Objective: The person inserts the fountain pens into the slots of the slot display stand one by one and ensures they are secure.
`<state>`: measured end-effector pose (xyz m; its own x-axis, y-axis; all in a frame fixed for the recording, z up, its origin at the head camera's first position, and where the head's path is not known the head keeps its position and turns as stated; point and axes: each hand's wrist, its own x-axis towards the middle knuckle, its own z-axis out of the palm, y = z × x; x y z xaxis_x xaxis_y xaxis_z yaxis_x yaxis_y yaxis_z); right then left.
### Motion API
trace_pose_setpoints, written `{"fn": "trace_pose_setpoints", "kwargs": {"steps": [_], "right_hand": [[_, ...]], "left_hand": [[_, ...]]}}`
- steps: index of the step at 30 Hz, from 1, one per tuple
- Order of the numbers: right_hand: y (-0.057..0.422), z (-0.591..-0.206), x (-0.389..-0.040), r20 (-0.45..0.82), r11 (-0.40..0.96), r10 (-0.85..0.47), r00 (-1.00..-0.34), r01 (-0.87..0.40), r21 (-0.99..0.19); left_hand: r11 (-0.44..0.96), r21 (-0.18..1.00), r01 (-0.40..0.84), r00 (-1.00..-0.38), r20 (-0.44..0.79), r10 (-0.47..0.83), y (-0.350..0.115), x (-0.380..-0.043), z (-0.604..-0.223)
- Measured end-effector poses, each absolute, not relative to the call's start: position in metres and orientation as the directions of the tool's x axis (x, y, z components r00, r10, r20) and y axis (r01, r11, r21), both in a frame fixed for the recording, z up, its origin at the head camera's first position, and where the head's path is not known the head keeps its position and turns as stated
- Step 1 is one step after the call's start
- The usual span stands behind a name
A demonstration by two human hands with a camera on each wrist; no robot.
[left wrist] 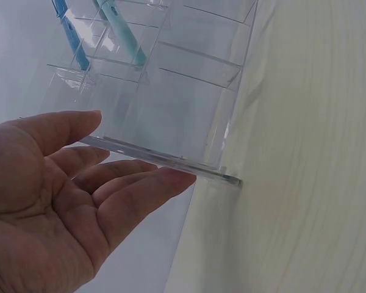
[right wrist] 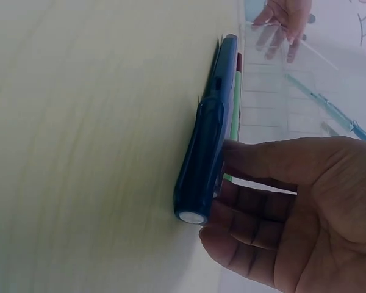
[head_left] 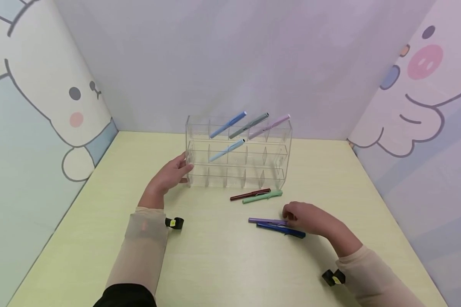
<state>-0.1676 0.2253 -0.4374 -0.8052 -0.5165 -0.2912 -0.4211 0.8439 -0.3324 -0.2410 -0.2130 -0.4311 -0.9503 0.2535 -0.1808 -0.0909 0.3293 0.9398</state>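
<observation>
Crowding purple pen (head_left: 266,221), pinched by right hand (head_left: 310,218): navy pen (head_left: 278,229). Left hand (head_left: 170,175), loosely spread, touches clear rack (head_left: 216,181). Pale wood-grain table (head_left: 203,264); cartoon-printed walls (head_left: 34,76).

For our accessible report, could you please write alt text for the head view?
A right hand grips a purple pen beside a dark blue pen; a left hand touches a clear compartmented organizer holding four pens. A dark red pen and a green pen lie nearby.

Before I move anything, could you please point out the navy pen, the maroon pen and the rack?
Navy pen (head_left: 278,229): head view, middle of its length.
Maroon pen (head_left: 249,195): head view, near the middle of its length.
Rack (head_left: 256,160): head view, clear front of its middle row.
</observation>
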Motion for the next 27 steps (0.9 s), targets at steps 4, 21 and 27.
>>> {"fn": "trace_pose_setpoints", "kwargs": {"steps": [4,21,27], "right_hand": [[0.221,-0.437,-0.165,-0.276,0.838,-0.539,-0.796,-0.474,-0.269],[0.219,-0.436,-0.163,-0.171,0.808,-0.589,-0.790,-0.576,-0.122],[0.224,-0.415,-0.171,-0.141,0.783,-0.595,-0.791,-0.530,-0.327]], "left_hand": [[0.332,0.939,-0.088,-0.948,-0.181,0.261,-0.214,-0.241,-0.432],[0.336,0.936,-0.103,-0.950,-0.192,0.245,-0.212,-0.241,-0.431],[0.329,0.939,-0.097,-0.950,-0.186,0.251,-0.213,-0.240,-0.430]]}}
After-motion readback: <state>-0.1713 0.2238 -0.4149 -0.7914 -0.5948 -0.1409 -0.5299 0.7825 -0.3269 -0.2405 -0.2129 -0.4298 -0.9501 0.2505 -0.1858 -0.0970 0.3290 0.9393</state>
